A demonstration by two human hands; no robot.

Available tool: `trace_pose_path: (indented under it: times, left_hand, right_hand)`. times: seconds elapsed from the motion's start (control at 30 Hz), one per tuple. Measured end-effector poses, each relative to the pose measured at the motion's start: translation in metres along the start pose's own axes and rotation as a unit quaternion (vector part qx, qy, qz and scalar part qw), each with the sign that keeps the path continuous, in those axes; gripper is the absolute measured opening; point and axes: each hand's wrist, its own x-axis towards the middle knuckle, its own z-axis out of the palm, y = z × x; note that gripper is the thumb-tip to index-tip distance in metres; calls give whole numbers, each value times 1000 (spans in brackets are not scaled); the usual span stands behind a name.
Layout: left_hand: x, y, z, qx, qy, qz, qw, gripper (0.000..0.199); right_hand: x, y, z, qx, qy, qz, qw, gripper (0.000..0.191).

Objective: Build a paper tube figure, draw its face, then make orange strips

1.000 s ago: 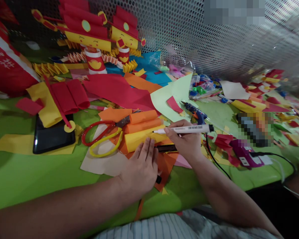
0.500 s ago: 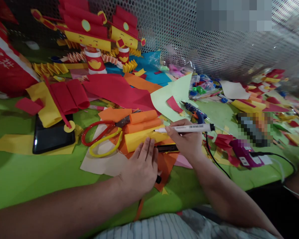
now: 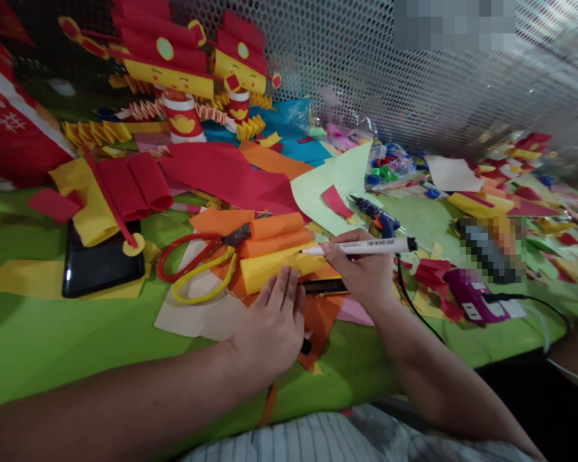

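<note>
A yellow paper roll point(image 3: 264, 268) lies joined below orange paper rolls point(image 3: 275, 226) at the middle. The fingers of my left hand point(image 3: 272, 324) rest stretched out on its lower edge. My right hand point(image 3: 361, 269) is closed round a white marker point(image 3: 366, 246), whose tip touches the yellow roll. Scissors point(image 3: 226, 240) with one red and one yellow handle lie left of the rolls. Under my left hand the black end of a small object point(image 3: 306, 346) shows; the rest of it is hidden.
A phone point(image 3: 103, 269) lies left under red and yellow paper rolls. Two paper figures point(image 3: 180, 119) stand at the back. A glue gun point(image 3: 378, 217) is beyond my right hand. A purple power socket point(image 3: 476, 298) and a person's arm point(image 3: 575, 353) are at the right.
The marker's tip has shifted very slightly right on the yellow roll, along with my right hand. My left hand stays where it was.
</note>
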Motion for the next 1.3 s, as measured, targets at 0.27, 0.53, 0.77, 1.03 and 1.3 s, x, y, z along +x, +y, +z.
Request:
trace_pose_path:
  times: [0.27,0.53,0.77,1.03,1.3]
  left_hand:
    - [-2,0,0,0,2,0,1000,47]
    - [-1,1,1,-4,0,-10,1000,47]
    - [0,1,0,1,4,-1,1000,47]
    - [0,1,-1,1,4,-5,1000,47]
    - [1,0,-1,8,10,-3,1000,46]
  right_hand:
    - [0,2,0,-1,2,5,1000,21]
    - [-3,3,-2,20,14,-3,1000,24]
    - [-4,-7,2,-10,9,-38,999,24]
    - [-5,-5,2,-8,-5,-45,999,21]
    - [-5,-5,3,-6,-12,-35,999,20]
